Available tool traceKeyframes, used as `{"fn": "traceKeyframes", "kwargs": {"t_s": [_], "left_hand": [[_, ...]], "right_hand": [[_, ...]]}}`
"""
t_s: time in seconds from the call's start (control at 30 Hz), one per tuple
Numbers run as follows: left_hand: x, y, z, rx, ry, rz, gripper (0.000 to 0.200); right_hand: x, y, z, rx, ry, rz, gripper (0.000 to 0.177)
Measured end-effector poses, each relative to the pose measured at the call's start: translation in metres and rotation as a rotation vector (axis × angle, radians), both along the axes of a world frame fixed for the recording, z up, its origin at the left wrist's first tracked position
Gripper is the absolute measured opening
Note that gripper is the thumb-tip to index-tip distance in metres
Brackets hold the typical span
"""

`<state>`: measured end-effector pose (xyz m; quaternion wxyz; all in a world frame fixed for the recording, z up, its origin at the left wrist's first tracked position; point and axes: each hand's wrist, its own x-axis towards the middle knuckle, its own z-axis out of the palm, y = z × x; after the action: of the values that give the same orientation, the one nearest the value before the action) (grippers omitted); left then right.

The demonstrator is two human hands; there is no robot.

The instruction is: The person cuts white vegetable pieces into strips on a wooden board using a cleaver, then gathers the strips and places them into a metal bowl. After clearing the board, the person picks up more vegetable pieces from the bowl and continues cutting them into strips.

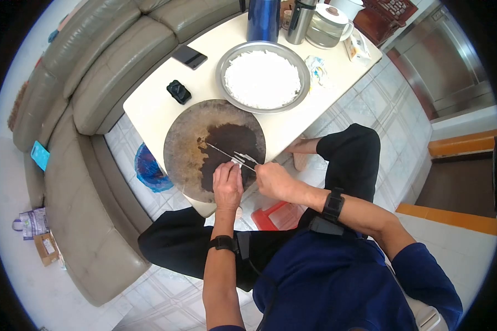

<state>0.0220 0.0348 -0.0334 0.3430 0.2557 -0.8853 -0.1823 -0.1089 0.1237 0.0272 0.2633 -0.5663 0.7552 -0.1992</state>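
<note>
A round, dark-stained wooden chopping board (pixel 185 160) lies at the near end of the table. My right hand (pixel 276 181) is wrapped round the handle of a knife (pixel 221 151), whose thin blade shows edge-on across the board. Close against the blade, my left hand (pixel 228 183) presses a small white piece of food (pixel 237 161) to the board with its fingers bunched. A few thin white strips (pixel 246 156) lie on the far side of the blade. Beyond the board stands a round metal tray (pixel 223 83) heaped with similar white strips.
Left of the tray are a phone (pixel 189 56) and a small black object (pixel 178 92). A blue flask (pixel 263 21), a steel thermos (pixel 301 22) and a glass pitcher (pixel 327 28) stand at the back. Below the table are a blue bag (pixel 151 170) and a red stool (pixel 279 214).
</note>
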Motion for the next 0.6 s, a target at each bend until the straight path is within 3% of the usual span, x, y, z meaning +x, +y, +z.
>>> {"fn": "traceKeyframes", "kwargs": {"t_s": [0.6], "left_hand": [[-0.001,0.0,-0.002,-0.005,0.001,0.013,0.013]], "right_hand": [[0.006,-0.002,0.011,0.061,0.024,-0.001,0.012]]}}
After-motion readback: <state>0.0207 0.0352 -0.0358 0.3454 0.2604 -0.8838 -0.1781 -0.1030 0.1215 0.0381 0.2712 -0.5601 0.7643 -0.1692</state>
